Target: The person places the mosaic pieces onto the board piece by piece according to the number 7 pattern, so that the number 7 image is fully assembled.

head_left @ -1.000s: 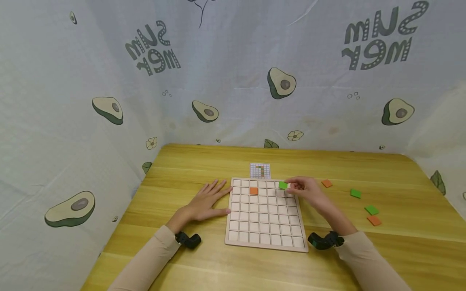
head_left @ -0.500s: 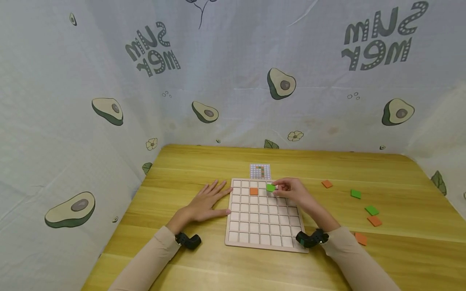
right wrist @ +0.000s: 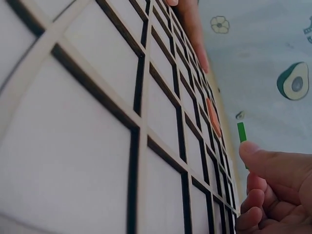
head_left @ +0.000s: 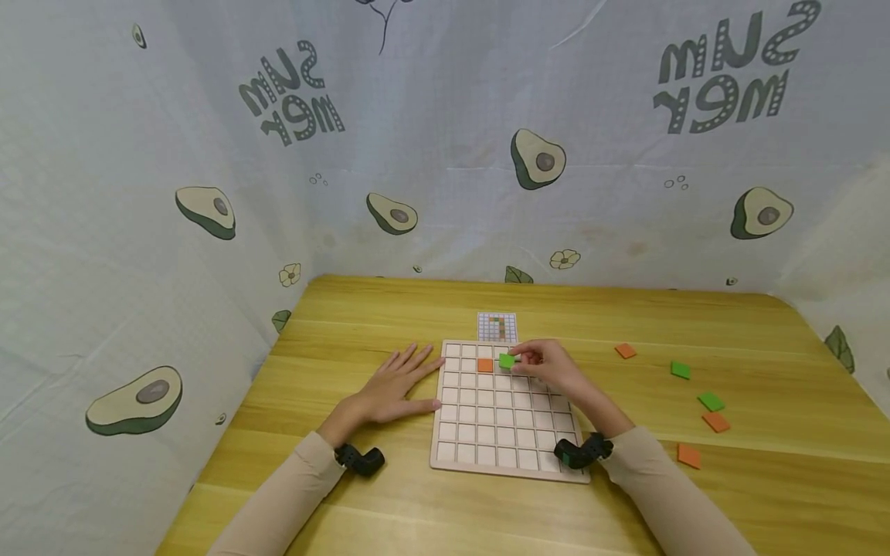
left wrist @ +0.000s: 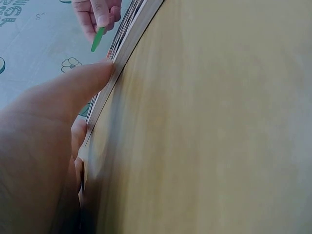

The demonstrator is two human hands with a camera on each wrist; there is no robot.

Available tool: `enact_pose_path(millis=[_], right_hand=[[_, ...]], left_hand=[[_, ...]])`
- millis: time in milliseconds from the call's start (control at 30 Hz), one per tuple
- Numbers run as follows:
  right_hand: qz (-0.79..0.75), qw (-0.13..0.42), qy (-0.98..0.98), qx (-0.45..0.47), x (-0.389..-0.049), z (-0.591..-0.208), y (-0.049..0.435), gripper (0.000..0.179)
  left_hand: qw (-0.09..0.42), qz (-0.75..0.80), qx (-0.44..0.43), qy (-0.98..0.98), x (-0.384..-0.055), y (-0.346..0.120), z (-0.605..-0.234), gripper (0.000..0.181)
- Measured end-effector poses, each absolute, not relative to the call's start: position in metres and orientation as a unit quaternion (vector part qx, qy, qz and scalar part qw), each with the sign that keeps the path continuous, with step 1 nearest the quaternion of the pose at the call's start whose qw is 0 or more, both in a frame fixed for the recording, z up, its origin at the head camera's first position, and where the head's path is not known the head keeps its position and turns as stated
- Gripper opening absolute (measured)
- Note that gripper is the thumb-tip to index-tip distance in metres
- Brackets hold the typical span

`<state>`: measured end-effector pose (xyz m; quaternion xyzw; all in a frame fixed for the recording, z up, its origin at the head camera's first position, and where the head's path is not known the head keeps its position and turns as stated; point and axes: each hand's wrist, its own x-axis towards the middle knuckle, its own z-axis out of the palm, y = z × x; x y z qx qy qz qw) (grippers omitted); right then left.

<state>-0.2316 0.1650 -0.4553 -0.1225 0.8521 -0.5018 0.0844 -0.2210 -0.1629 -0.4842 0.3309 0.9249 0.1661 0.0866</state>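
Green tile: pinched by its edge between the thumb and fingers of the right hand; the green tile is held above the board, near the board's far edge and just beside the orange tile.
Right hand: clamped on the green tile; remaining fingers curled in beneath the thumb, as seen in the right wrist view.
Left hand: laid on the table with fingers spread apart; the board's left edge is touched by the thumb tip.
Board: grid of square recesses, laid flat on the table; the board is overlapped in the head view by the right wrist camera near its near right corner.
Orange tile: seated on the board, second row from the far edge, third column from the left edge.
Card: a small printed grid with orange and green squares, found just beyond the board's far edge.
Loose tiles: three orange and two green, scattered between the board and the table's right edge.
Backdrop: pale cloth printed with avocados, hung behind the table's far edge.
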Motion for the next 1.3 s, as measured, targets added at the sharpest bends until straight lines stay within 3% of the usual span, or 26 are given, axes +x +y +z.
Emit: enact_pose_path(millis=[1300], right_hand=[[-0.483,0.086,0.861,-0.134,-0.2336,-0.4627,0.1575,0.026]], left_hand=[[0.091,0.155,0.326,0.928,-0.2211,-0.1625,-0.4837,0.081]])
